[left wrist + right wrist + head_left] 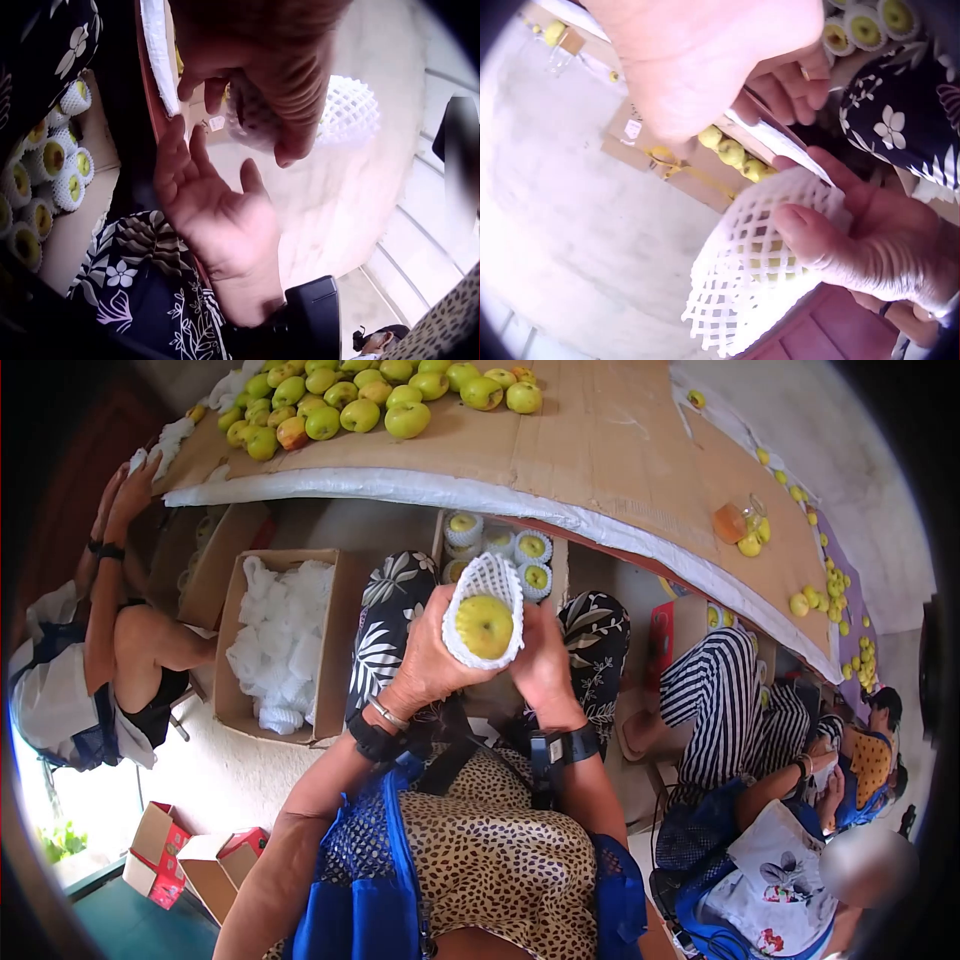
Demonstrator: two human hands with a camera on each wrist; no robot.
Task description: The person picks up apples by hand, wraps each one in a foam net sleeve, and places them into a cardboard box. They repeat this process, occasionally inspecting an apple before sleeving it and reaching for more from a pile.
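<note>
A green-yellow apple (484, 628) sits in a white foam net sleeve (492, 572), its end showing at the sleeve's opening. My left hand (432, 650) grips the sleeved apple from the side, the thumb lying across the mesh (742, 247) in the right wrist view. Close beside it, my right hand (543, 665) has relaxed, spread fingers. The left wrist view shows that right hand (217, 221) palm up and apart from the sleeve. Under the table edge, just beyond my hands, a carton (560, 565) contains several sleeved apples (535, 547).
Loose apples (340, 400) are heaped on the cardboard-covered table (600, 450). A box of white foam nets (280, 630) stands at my left. A glass jar (742, 518) is on the table. Other people sit on both sides, one in striped trousers (715, 680).
</note>
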